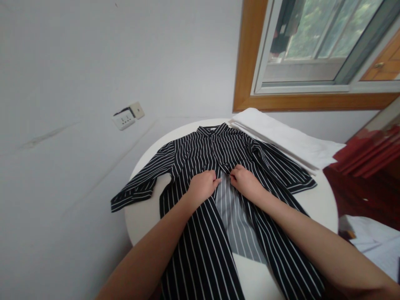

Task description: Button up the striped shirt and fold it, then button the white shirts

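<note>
A black shirt with white stripes (190, 154) lies spread front side up, its collar toward the wall and its sleeves out to both sides. The upper front is closed; lower down the two front panels part and show the greyish inner back. My left hand (203, 184) is closed on the edge of the left front panel. Opposite it, my right hand (245, 180) pinches the edge of the right panel. A small gap separates the two hands. The fingertips are partly hidden by the hands and cloth.
The shirt rests on a round white table (146, 225) against the wall, its lower part hanging over the near edge. A folded white cloth (284, 135) lies at the back right. A wall socket (124, 119) is at the left, a wood-framed window (246, 98) at the right.
</note>
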The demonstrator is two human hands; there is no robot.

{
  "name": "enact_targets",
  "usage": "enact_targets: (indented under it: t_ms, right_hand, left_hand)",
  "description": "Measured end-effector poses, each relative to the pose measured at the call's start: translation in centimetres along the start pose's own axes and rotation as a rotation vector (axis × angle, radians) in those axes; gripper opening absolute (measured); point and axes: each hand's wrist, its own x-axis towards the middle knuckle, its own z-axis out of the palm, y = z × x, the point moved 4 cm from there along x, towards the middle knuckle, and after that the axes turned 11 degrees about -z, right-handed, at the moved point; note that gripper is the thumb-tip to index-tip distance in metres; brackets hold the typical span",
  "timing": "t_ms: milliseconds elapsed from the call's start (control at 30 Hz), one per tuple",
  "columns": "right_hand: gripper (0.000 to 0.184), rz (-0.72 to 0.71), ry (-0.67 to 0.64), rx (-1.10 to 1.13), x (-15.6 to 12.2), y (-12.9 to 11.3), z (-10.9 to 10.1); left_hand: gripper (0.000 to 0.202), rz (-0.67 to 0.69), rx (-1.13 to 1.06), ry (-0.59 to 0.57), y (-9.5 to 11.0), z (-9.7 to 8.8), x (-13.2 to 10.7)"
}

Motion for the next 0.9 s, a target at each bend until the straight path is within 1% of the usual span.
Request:
enact_targets:
  t_ms: [100, 167, 267, 367, 433, 500, 600, 733, 900]
  right_hand:
    - [0.018, -0.017, 0.058, 0.064, 0.0, 0.6, -0.6]
    - [0.016, -0.031, 0.125, 0.123, 0.1, 1.0, -1.2]
    - [0.012, -0.047, 0.228, 0.257, 0.0, 1.7, -1.9]
    - [0.011, -0.042, 0.27, 0.495, 0.1, 2.1, -1.6]
    - [0.013, -0.003, 0.247, 0.712, 0.1, 2.2, -0.7]
    - [0.014, 0.053, 0.19, 0.92, 0.1, 2.1, 0.4]
    - [0.017, 0.117, 0.118, 1.131, 0.1, 1.7, 1.5]
    - [0.02, 0.161, 0.093, 1.246, 0.0, 1.8, 1.9]
    - [0.02, 0.207, 0.118, 1.314, 0.0, 2.2, 1.9]
  left_hand:
    - [0.031, 0.004, -0.014, -0.005, 0.1, -0.4, -0.1]
    - [0.031, 0.011, -0.065, -0.002, 0.2, -0.7, 0.0]
    - [0.031, 0.033, -0.211, -0.002, 0.4, -0.9, 0.2]
    - [0.034, 0.064, -0.383, -0.013, 0.6, -0.8, 0.5]
    - [0.036, 0.075, -0.485, -0.039, 0.6, -0.5, 0.8]
    - [0.036, 0.08, -0.566, -0.08, 0.6, 0.0, 1.0]
    - [0.035, 0.059, -0.633, -0.152, 0.5, 0.7, 1.3]
    - [0.033, 0.009, -0.658, -0.241, 0.5, 1.2, 1.4]
    - [0.027, 0.004, -0.675, -0.27, 0.4, 1.3, 1.3]
